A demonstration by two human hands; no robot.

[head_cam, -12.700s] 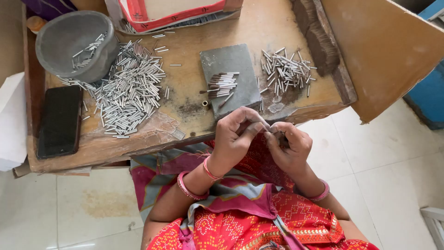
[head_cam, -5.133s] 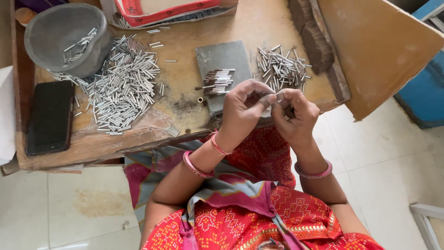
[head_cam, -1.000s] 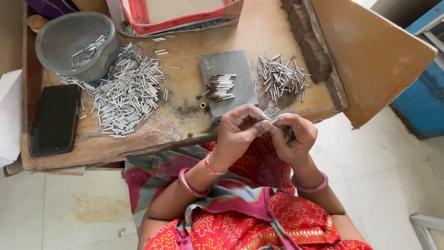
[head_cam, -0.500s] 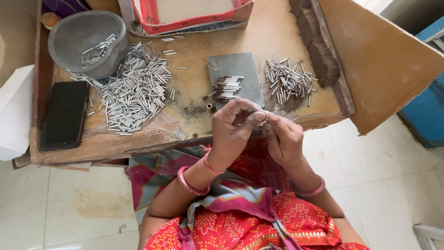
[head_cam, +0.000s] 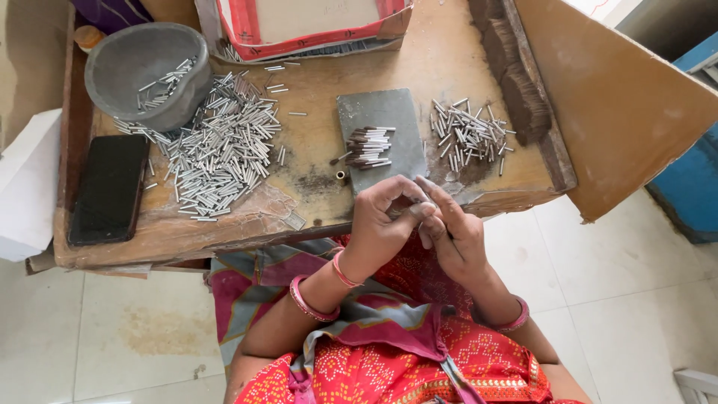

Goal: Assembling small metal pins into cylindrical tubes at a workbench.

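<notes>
Your left hand (head_cam: 383, 221) and right hand (head_cam: 452, 232) meet at the worktop (head_cam: 314, 161) edge, fingers pinched together on something too small to tell; beyond, the grey slab (head_cam: 378, 120) bears dark-tipped tubes (head_cam: 368, 147); farther, the grey bowl (head_cam: 146, 71) holds few metal tubes (head_cam: 168, 78)

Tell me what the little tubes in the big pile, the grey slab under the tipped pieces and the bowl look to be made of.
Tubes in the big pile: likely metal, bright silvery sheen. Grey slab: looks like stone or slate, flat, matte, with dull scuffs; hard to be sure. Bowl: grey with a dull matte finish and a bent rim, perhaps plastic or rubber. What the left hand and right hand pinch is hidden.
</notes>
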